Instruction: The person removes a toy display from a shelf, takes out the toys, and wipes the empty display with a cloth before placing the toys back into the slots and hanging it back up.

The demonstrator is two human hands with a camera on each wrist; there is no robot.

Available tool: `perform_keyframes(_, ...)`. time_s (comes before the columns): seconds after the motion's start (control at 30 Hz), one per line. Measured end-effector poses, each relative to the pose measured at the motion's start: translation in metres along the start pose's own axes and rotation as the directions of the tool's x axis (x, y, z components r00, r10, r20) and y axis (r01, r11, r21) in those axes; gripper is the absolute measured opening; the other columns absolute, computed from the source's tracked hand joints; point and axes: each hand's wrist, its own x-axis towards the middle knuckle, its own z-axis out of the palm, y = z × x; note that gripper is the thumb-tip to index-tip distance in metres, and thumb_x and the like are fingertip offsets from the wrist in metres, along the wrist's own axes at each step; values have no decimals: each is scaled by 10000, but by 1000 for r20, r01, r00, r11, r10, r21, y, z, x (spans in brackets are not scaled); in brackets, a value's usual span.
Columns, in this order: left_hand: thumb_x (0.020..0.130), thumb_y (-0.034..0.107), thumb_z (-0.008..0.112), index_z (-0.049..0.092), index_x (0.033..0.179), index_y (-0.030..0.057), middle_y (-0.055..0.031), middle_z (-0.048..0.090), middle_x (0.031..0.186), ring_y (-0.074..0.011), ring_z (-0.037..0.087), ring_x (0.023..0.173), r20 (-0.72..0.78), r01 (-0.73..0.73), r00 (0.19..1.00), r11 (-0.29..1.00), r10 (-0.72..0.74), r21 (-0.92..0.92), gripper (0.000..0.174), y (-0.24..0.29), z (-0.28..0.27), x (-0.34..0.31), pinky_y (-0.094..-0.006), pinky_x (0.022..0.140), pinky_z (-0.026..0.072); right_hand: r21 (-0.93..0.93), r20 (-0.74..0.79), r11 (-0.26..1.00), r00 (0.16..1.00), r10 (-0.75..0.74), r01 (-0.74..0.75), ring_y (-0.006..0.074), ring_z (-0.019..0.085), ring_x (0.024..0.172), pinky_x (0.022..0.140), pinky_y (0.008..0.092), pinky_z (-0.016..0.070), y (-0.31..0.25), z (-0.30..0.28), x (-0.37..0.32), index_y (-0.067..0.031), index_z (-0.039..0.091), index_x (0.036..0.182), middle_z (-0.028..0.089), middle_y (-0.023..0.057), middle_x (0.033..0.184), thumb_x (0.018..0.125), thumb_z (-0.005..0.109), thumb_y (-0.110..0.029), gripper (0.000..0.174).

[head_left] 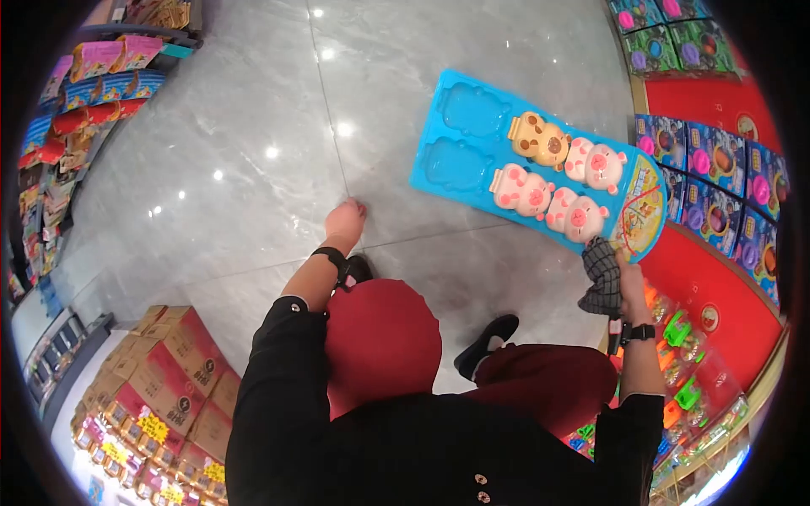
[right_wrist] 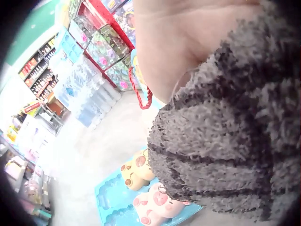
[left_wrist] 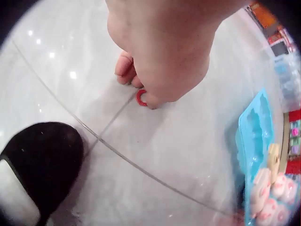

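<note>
Grey cloth (right_wrist: 221, 127) against right hand (head_left: 633, 291), hold unclear, by blue tray (head_left: 498, 142), left hand (head_left: 345, 223) farther off with pinched red ring (left_wrist: 138, 98)

In my left hand (head_left: 345, 224): red ring (left_wrist: 139, 98), material unclear. Beneath: polished glossy floor tile (head_left: 278, 198).
At my right hand (head_left: 630, 287): blue tray (head_left: 432, 139), smooth shiny plastic; red cord (right_wrist: 137, 89), twisted; checked gray cloth (right_wrist: 202, 136), fuzzy, matt.
Left of my left hand: matt cardboard boxes (head_left: 179, 371).

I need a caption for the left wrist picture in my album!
Left hand holds a little red ring over the shiny floor.
</note>
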Motion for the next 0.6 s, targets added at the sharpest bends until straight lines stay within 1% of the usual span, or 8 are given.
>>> perform_keyframes(0.2, 874, 260, 614, 634, 961, 42, -171, 663, 1019, -363, 643, 945, 65, -118, 992, 989, 112, 93, 235, 2, -3, -2, -469, 805, 524, 157, 102, 984, 992, 70, -85, 203, 685, 681, 582, 337, 558, 20, 1, 5, 15, 607, 1112, 693, 94, 891, 980, 555, -333, 376)
perform_keyframes(0.23, 870, 250, 616, 639, 964, 44, -164, 659, 1027, -363, 640, 952, 55, -173, 984, 980, 168, 100, 228, 1, 0, -1, -466, 811, 523, 144, 23, 989, 999, 23, -26, 203, 667, 610, 515, 342, 541, 19, 8, -1, 9, 609, 1080, 690, 102, 855, 973, 561, -355, 382)
perform_keyframes(0.4, 859, 226, 622, 638, 970, 34, -164, 665, 995, -376, 635, 936, 39, -273, 962, 959, 271, 70, 223, -3, 1, -1, -459, 823, 523, 102, -17, 994, 999, -48, 49, 203, 678, 653, 543, 339, 547, 14, 11, -12, 16, 603, 1105, 690, 102, 889, 967, 569, -349, 392)
perform_keyframes(0.47, 870, 205, 636, 622, 957, 23, -144, 688, 919, -335, 661, 917, 123, -122, 984, 992, 126, -40, 203, 2, -10, 3, -446, 800, 536, 97, -21, 994, 999, -38, 40, 203, 679, 663, 546, 338, 547, 14, 12, -12, 19, 600, 1113, 690, 102, 900, 966, 572, -343, 392)
perform_keyframes(0.5, 870, 205, 636, 622, 957, 23, -144, 688, 919, -335, 661, 917, 121, -124, 984, 992, 128, -35, 203, 6, -22, 5, -446, 800, 536, 59, -15, 993, 995, -102, 103, 196, 679, 692, 583, 338, 551, 14, 11, -11, 24, 595, 1121, 689, 105, 908, 963, 577, -343, 400)
perform_keyframes(0.53, 876, 202, 648, 610, 936, 21, -132, 692, 891, -297, 670, 900, 257, 132, 966, 836, 10, -532, 194, 10, -39, 5, -423, 772, 539, 22, -6, 986, 986, -166, 166, 189, 679, 721, 620, 338, 555, 14, 10, -11, 29, 590, 1128, 688, 109, 917, 960, 583, -343, 409)
perform_keyframes(0.57, 883, 198, 660, 597, 915, 19, -121, 696, 863, -259, 680, 883, 422, 391, 906, 406, -15, -826, 193, 16, -57, 3, -401, 744, 542, 27, -4, 985, 986, -168, 168, 189, 679, 721, 620, 338, 555, 18, 9, -8, 29, 590, 1128, 688, 109, 917, 960, 583, -343, 409)
perform_keyframes(0.6, 883, 198, 660, 597, 915, 19, -121, 696, 863, -259, 680, 883, 409, 379, 912, 410, -15, -830, 193, 26, -76, -1, -401, 744, 542, 53, -3, 983, 984, -175, 175, 176, 668, 736, 639, 337, 544, 27, 8, 0, 37, 600, 1103, 684, 104, 906, 956, 590, -346, 410)
